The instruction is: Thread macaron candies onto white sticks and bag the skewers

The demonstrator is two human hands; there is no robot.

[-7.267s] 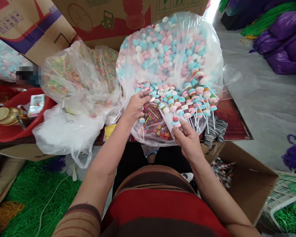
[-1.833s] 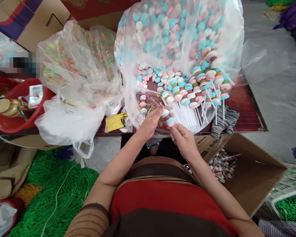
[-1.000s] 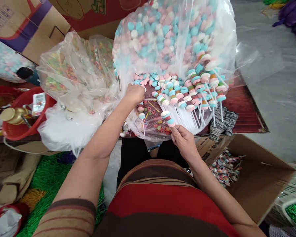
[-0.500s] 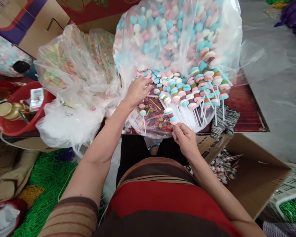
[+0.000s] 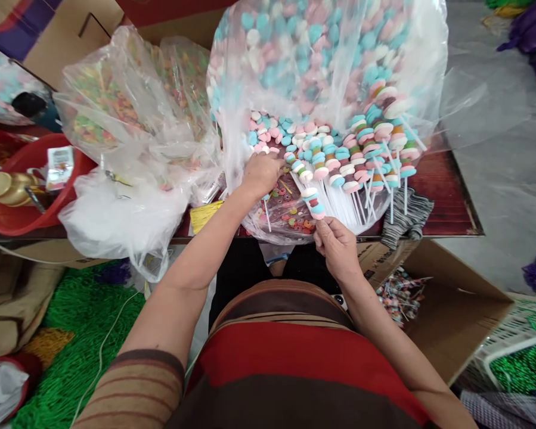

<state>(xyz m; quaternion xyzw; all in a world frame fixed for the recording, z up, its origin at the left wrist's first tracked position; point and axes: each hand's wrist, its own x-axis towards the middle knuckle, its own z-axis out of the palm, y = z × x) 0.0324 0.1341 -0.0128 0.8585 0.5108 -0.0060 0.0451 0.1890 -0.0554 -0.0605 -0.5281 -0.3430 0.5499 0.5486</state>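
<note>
Upright in my right hand (image 5: 338,245) is a short candy skewer (image 5: 313,202) of pink, white, blue and dark red pieces; the thumb and fingers pinch it just below the lowest piece. My left hand (image 5: 263,174) is over the left side of the work spot, its fingers curled down beside the loose marshmallows (image 5: 268,132). Whatever those fingertips hold is hidden. Below that hand lies another skewer, its white stick (image 5: 268,214) showing. Gummy rings (image 5: 301,225) lie scattered on plastic between my hands. Filled skewers (image 5: 361,155) rest in a row to the right, near white sticks (image 5: 343,208).
A big clear bag of marshmallows (image 5: 294,53) stands behind, with a bag of gummy rings (image 5: 102,101) to its left. A red basin (image 5: 8,217) sits far left. A knitted glove (image 5: 408,217) lies at the table's right edge, above an open carton (image 5: 455,304) holding wrapped sweets.
My left hand has come down and slightly right from the marshmallow pile, its fingers drawing in. My right hand still holds the skewer, almost unmoved. The camera view has shifted a little.
</note>
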